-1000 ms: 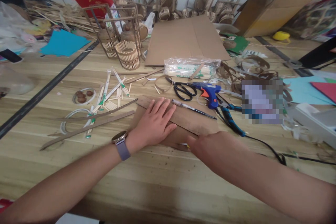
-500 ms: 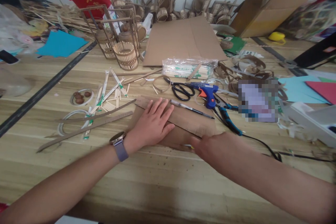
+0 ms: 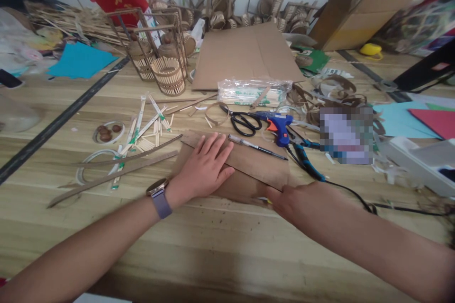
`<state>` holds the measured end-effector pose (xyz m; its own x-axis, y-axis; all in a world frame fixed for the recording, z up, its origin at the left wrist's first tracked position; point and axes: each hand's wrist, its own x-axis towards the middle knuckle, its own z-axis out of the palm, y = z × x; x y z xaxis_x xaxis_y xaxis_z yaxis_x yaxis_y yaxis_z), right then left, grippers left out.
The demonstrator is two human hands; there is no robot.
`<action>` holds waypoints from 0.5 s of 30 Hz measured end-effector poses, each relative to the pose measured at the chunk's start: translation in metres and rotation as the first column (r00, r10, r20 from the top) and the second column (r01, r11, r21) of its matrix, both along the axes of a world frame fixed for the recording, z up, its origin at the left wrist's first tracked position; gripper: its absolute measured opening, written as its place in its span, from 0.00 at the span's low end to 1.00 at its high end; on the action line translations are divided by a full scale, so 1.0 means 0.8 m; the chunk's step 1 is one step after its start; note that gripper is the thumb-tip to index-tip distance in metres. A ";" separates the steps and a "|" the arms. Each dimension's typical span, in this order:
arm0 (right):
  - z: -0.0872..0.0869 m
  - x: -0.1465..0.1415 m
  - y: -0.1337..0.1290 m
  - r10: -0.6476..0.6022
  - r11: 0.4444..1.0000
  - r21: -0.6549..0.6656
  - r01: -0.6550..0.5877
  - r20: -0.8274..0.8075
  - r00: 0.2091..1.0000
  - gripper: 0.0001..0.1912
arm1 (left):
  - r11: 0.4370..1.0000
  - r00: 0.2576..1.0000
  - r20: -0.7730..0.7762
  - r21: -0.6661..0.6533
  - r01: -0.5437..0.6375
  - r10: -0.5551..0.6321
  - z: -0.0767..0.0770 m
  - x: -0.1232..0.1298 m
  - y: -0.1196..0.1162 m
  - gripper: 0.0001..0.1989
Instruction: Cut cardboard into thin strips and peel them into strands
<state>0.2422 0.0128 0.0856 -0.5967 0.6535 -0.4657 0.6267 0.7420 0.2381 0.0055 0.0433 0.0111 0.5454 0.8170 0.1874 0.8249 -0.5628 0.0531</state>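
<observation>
My left hand [image 3: 206, 165] lies flat with spread fingers on a piece of brown cardboard [image 3: 254, 163], pressing it to the table. A watch [image 3: 159, 194] is on that wrist. A long dark line runs slantwise across the cardboard, from beyond my left hand down to my right hand [image 3: 296, 201]. The right hand is closed at the cardboard's near right edge, on a mostly hidden tool; only a pale tip and a yellow bit [image 3: 269, 201] show beside the fingers. A black pen [image 3: 258, 147] rests on the cardboard above the line.
Beyond the cardboard lie black scissors [image 3: 245, 122], a blue glue gun [image 3: 280, 128], pliers [image 3: 308, 163] and wrapped chopsticks [image 3: 249, 93]. Cardboard strips [image 3: 113, 177] and small cut sticks [image 3: 152, 139] are at left. Small stick baskets [image 3: 168, 75] and a large cardboard sheet [image 3: 245, 54] stand farther back.
My right hand has slid slightly right along the dark line, with the tool's pale tip. My left hand stays on the cardboard. The whole view has shifted a little left.
</observation>
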 end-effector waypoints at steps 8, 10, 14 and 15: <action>-0.004 0.011 -0.001 0.007 1.000 0.009 -0.007 -0.005 1.000 0.19 | 1.000 1.000 0.004 -0.001 0.003 -0.003 -0.003 -0.001 0.001 0.31; -0.008 0.018 -0.001 0.001 1.000 0.021 -0.001 -0.011 1.000 0.18 | 1.000 1.000 0.007 0.002 0.004 -0.004 -0.003 -0.001 0.001 0.31; -0.020 0.038 -0.004 0.054 0.995 0.082 -0.048 -0.077 0.996 0.15 | 1.000 1.000 0.001 0.017 0.010 -0.010 -0.004 -0.001 0.001 0.30; -0.022 0.043 -0.005 0.071 0.994 0.095 -0.062 -0.087 0.994 0.15 | 1.000 1.000 -0.004 0.018 0.012 -0.012 -0.004 -0.001 0.001 0.30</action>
